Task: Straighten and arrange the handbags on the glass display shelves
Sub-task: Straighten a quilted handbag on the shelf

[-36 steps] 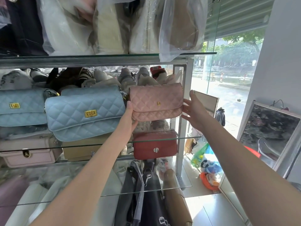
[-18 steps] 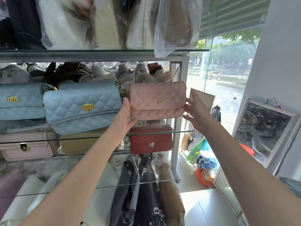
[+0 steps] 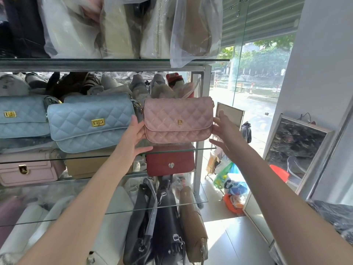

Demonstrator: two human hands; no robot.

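A pink quilted handbag (image 3: 177,119) with a small gold D clasp stands upright at the right end of a glass shelf (image 3: 205,148). My left hand (image 3: 136,136) presses its left side and my right hand (image 3: 222,131) presses its right side, so I hold it between both palms. Left of it leans a light blue quilted bag (image 3: 89,121) with a gold clasp, and another blue bag (image 3: 21,115) sits at the far left. A red bag (image 3: 170,162) stands on the shelf below.
A pale pink bag (image 3: 26,169) and a tan box (image 3: 86,165) sit on the lower shelf. Dark and brown bags (image 3: 166,222) hang below. Plastic-wrapped bags (image 3: 124,25) fill the top shelf. The metal shelf post (image 3: 200,131) stands right of the pink bag. A framed picture (image 3: 294,144) leans at right.
The pink bag has been turned to face squarely forward and sits slightly further right. Both hands stay on its sides.
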